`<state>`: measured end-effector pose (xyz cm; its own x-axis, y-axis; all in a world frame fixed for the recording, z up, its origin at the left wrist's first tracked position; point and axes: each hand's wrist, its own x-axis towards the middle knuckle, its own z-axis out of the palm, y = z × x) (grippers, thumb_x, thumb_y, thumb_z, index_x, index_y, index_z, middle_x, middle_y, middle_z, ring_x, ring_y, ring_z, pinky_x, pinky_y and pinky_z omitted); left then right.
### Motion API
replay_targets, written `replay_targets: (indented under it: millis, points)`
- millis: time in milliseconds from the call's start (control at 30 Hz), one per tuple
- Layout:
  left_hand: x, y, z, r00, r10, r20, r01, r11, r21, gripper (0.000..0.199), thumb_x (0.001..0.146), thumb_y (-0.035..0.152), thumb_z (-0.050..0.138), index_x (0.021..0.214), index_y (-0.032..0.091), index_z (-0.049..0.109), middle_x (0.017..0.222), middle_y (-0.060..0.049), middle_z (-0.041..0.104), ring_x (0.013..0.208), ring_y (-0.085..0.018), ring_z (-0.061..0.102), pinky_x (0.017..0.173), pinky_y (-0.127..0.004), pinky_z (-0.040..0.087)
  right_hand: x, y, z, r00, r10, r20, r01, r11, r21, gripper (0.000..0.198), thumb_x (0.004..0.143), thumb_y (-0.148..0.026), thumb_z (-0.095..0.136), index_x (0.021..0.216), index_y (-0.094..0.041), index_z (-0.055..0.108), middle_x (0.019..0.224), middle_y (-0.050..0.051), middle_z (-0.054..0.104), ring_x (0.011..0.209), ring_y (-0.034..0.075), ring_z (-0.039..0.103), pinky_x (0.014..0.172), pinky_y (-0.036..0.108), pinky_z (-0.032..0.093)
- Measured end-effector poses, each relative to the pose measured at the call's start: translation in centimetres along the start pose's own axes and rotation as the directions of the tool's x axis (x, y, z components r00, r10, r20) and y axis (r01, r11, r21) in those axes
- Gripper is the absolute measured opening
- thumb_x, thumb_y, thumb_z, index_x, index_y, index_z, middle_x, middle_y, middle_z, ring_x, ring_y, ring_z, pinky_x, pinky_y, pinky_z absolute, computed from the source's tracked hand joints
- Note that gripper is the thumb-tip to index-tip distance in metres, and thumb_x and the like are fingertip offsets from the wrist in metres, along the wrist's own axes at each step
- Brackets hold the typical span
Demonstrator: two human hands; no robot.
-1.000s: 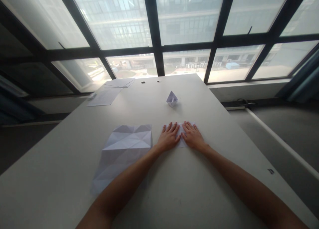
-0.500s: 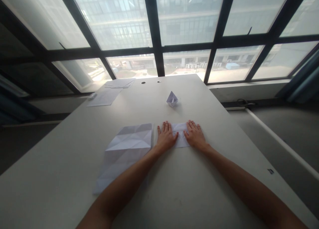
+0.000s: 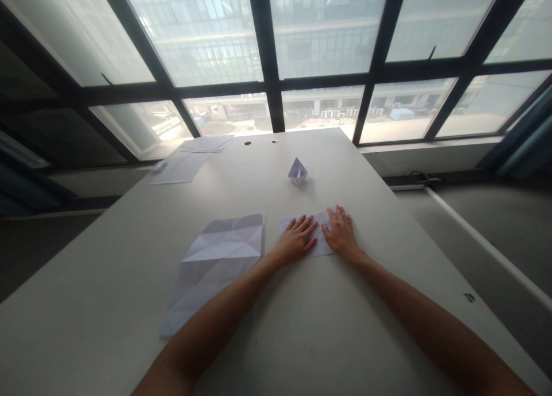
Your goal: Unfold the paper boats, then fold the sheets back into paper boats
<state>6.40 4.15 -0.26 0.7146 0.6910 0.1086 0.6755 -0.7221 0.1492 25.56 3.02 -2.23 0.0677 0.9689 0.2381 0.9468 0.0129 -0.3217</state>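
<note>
Both hands are pressing flat on a small folded white paper sheet (image 3: 319, 239) that is lying near the middle of the long white table (image 3: 345, 327). The left hand (image 3: 295, 242) is lying palm down with fingers spread over the sheet's left part; the right hand (image 3: 340, 233) is flattening its right part, fingers together. A large creased white paper sheet (image 3: 215, 264) is lying just left. A small white paper boat (image 3: 298, 171) is standing farther away.

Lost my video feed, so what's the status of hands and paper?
Left hand and right hand flat, open, pressing folded paper on table. Creased sheet lies beside left hand, apart. Nothing blocking.
</note>
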Motion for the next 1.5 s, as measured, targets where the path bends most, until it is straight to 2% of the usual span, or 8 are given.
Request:
replay_targets:
  millis: [167, 500, 633, 833, 933, 1067, 1267, 1500]
  points:
    - [-0.1, -0.3, 0.0, 0.998, -0.055, -0.002, 0.055, 0.998, 0.029, 0.058, 0.101, 0.052, 0.030, 0.152, 0.027, 0.031, 0.162, -0.010, 0.020, 0.150, -0.031, 0.012, 0.119, -0.053, 0.015, 0.4, 0.4, 0.0, 0.994, 0.045, -0.099, -0.033, 0.993, 0.117, 0.066, 0.091, -0.033, 0.050, 0.149, -0.009, 0.030, 0.146, 0.021, 0.046, 0.138, 0.032, 0.038, 0.114, 0.050, 0.025]
    - [0.1, -0.4, -0.1, 0.995, -0.097, -0.027, 0.095, 0.995, -0.040, 0.072, 0.100, 0.058, 0.022, 0.157, 0.016, 0.009, 0.162, -0.011, 0.017, 0.150, -0.025, 0.013, 0.120, -0.047, 0.015, 0.4, 0.4, -1.7, 0.925, -0.094, -0.367, 0.268, 0.847, 0.459, 0.047, 0.092, -0.024, 0.045, 0.138, -0.015, 0.047, 0.112, 0.012, 0.066, 0.104, 0.023, 0.062, 0.096, 0.037, 0.049]
    - [0.1, -0.3, -0.2, 0.991, -0.122, -0.053, 0.117, 0.989, -0.089, 0.069, 0.101, 0.055, 0.016, 0.157, 0.018, -0.002, 0.163, -0.009, 0.012, 0.150, -0.021, 0.014, 0.120, -0.043, 0.017, -0.2, -0.3, -2.1, 0.931, -0.254, -0.263, 0.352, 0.816, 0.460, 0.031, 0.098, -0.032, 0.042, 0.109, -0.019, 0.069, 0.108, 0.009, 0.072, 0.103, 0.021, 0.065, 0.097, 0.034, 0.048]
    - [0.2, -0.6, 0.5, 0.995, -0.090, -0.033, 0.090, 0.996, -0.011, 0.057, 0.103, 0.047, 0.018, 0.154, 0.022, 0.026, 0.161, -0.004, 0.025, 0.150, -0.025, 0.017, 0.120, -0.047, 0.017, -0.3, -0.7, -1.7, 0.921, -0.384, -0.066, 0.380, 0.845, 0.376, 0.029, 0.097, -0.029, 0.048, 0.088, -0.021, 0.074, 0.106, 0.006, 0.075, 0.105, 0.018, 0.067, 0.097, 0.030, 0.047]
    - [0.2, -0.7, 0.7, 0.995, -0.095, -0.033, 0.095, 0.995, 0.010, 0.055, 0.103, 0.044, 0.023, 0.153, 0.022, 0.028, 0.161, -0.004, 0.026, 0.149, -0.025, 0.018, 0.119, -0.047, 0.018, -0.2, -0.6, -1.4, 0.922, -0.387, -0.034, 0.377, 0.870, 0.319, 0.024, 0.094, -0.024, 0.050, 0.101, -0.020, 0.073, 0.114, 0.007, 0.072, 0.109, 0.017, 0.064, 0.100, 0.029, 0.045]
    - [0.2, -0.5, 0.6, 0.994, -0.103, -0.036, 0.104, 0.995, 0.009, 0.060, 0.101, 0.049, 0.025, 0.154, 0.022, 0.026, 0.161, -0.004, 0.026, 0.149, -0.026, 0.018, 0.119, -0.048, 0.019, -0.3, -0.7, -0.9, 0.912, -0.405, 0.067, 0.389, 0.904, 0.180, 0.047, 0.095, -0.025, 0.043, 0.140, -0.015, 0.051, 0.146, 0.011, 0.051, 0.137, 0.021, 0.043, 0.116, 0.038, 0.029]
    - [0.1, -0.2, 0.3, 0.992, -0.122, -0.038, 0.123, 0.992, 0.015, 0.065, 0.099, 0.055, 0.028, 0.155, 0.022, 0.024, 0.161, -0.005, 0.026, 0.149, -0.026, 0.018, 0.120, -0.048, 0.017, -0.6, -0.7, -0.3, 0.927, -0.297, 0.228, 0.312, 0.949, -0.032, 0.056, 0.100, -0.035, 0.030, 0.153, -0.018, 0.029, 0.161, 0.010, 0.022, 0.150, 0.025, 0.015, 0.118, 0.057, 0.010]
    - [0.1, -0.4, 0.2, 0.994, -0.111, -0.014, 0.111, 0.993, 0.027, 0.065, 0.098, 0.055, 0.031, 0.154, 0.021, 0.026, 0.161, -0.006, 0.024, 0.150, -0.027, 0.016, 0.120, -0.048, 0.017, -0.1, 0.9, 0.0, 0.995, -0.045, 0.092, 0.056, 0.992, -0.113, 0.052, 0.100, -0.032, 0.028, 0.150, -0.018, 0.036, 0.158, 0.016, 0.029, 0.147, 0.030, 0.021, 0.114, 0.064, 0.013]
